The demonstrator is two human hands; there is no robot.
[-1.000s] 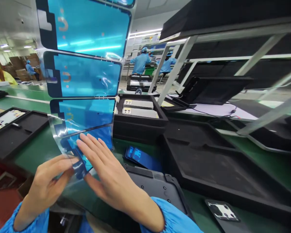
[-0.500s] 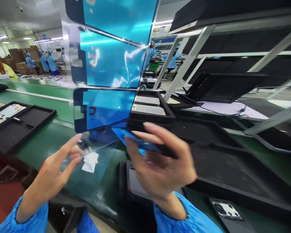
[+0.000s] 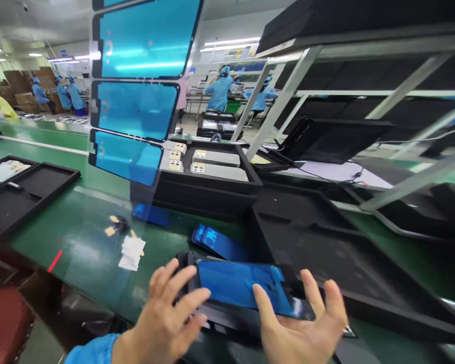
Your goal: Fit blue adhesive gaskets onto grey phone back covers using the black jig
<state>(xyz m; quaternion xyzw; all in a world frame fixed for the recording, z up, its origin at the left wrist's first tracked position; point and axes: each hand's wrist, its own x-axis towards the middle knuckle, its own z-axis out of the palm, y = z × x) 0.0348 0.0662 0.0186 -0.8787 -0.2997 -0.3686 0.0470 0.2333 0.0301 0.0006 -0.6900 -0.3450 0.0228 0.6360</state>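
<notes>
A blue phone-shaped film (image 3: 238, 285) with a dark border lies over a black fixture (image 3: 189, 260) at the near edge of the bench. My right hand (image 3: 303, 318) has it at the right end, thumb on the film and other fingers spread beyond. At the film's left end is my left hand (image 3: 178, 308), its fingers apart and nothing visibly gripped. Whether its fingertips touch the film, I cannot tell. A clear sheet bearing several blue films (image 3: 136, 108) hangs upright at the left. Behind the fixture lie blue-covered phone-shaped parts (image 3: 216, 242).
A black tray (image 3: 212, 146) holds pale panels with camera cutouts. Another large black tray (image 3: 307, 227) fills the right side under a metal frame (image 3: 280, 101). Crumpled white paper (image 3: 132, 253) and scraps lie on the green bench (image 3: 87, 227). People in blue (image 3: 220, 91) work farther back.
The blue film has moved from beside the hanging sheet down over the fixture in my right hand. My left hand has left the sheet's lower edge and moved right to the film.
</notes>
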